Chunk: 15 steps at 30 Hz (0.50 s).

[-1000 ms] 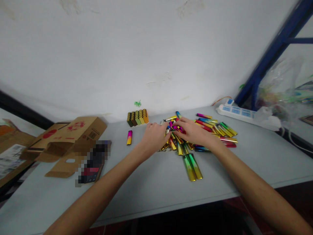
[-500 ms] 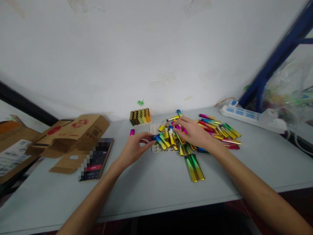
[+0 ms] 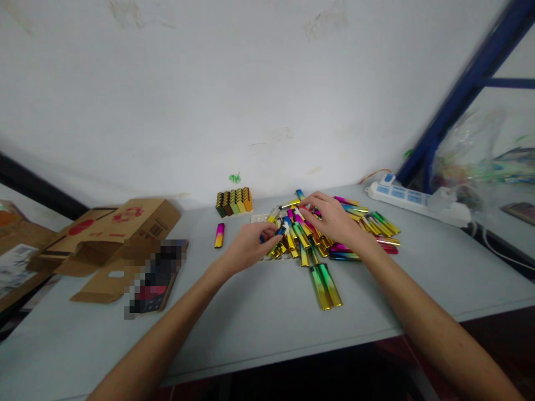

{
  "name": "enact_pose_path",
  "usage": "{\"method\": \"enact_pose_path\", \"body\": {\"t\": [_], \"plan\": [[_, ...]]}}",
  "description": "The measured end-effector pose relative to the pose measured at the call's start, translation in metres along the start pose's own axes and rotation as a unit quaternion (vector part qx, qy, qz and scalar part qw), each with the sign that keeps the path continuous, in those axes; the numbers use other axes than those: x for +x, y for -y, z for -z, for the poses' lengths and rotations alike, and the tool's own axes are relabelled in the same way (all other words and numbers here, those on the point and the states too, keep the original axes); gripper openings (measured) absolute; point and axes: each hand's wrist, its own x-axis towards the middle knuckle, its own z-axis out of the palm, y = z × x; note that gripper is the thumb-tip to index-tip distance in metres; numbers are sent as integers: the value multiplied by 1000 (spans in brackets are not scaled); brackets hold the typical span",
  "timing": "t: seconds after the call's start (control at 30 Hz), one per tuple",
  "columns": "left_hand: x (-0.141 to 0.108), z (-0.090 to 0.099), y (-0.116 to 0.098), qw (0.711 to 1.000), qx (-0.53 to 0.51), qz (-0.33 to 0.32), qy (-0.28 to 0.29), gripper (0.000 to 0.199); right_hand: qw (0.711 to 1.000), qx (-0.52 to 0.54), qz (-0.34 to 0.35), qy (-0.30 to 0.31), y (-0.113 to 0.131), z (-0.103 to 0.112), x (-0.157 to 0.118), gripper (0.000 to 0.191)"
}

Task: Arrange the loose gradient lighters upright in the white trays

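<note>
Your left hand (image 3: 253,245) is curled narrow around a blue-topped lighter (image 3: 279,230), mostly hidden by your fingers. Your right hand (image 3: 330,217) is bent over the pile with its fingertips among the lighters; you cannot tell whether it grips one.

Nearest you on the pale grey table (image 3: 251,323), two green-and-gold metallic lighters (image 3: 326,287) lie side by side. To the left, a dark-screened phone (image 3: 163,278), partly pixelated, lies beside the flaps of an open brown cardboard box (image 3: 161,223) with red print; its inside is too dark to read. Another brown carton (image 3: 20,262) with a white label sits farther left.

Under your hands, a white studded tray (image 3: 257,218) is mostly covered by the loose pile of shiny lighters (image 3: 305,234), lying crisscross, gold fading into green, blue, magenta and red. More spread right, onto the table. One magenta-and-gold lighter (image 3: 219,235) lies apart, left of the tray.

Behind it, a block of lighters (image 3: 234,201) stands upright in tight rows, dark green through orange, near the wall. At the far right is a white power strip (image 3: 409,196).
</note>
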Motion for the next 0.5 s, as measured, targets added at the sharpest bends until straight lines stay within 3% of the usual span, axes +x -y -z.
{"method": "enact_pose_path", "body": {"t": [0.23, 0.33, 0.43, 0.5], "plan": [[7, -13, 2, 996, 83, -21, -34, 30, 999, -5, 35, 7, 6, -13, -12, 20], [-5, -8, 9, 994, 68, -36, -75, 26, 999, -1, 40, -3, 8, -7, 5, 19], [-25, 2, 17, 992, 64, -44, -102, 24, 996, 46, 44, -54, 5, 1, 24, 17], [-39, 8, 22, 993, 71, -43, -88, 31, 986, 119, 35, -113, 2, -8, -12, 17]]}}
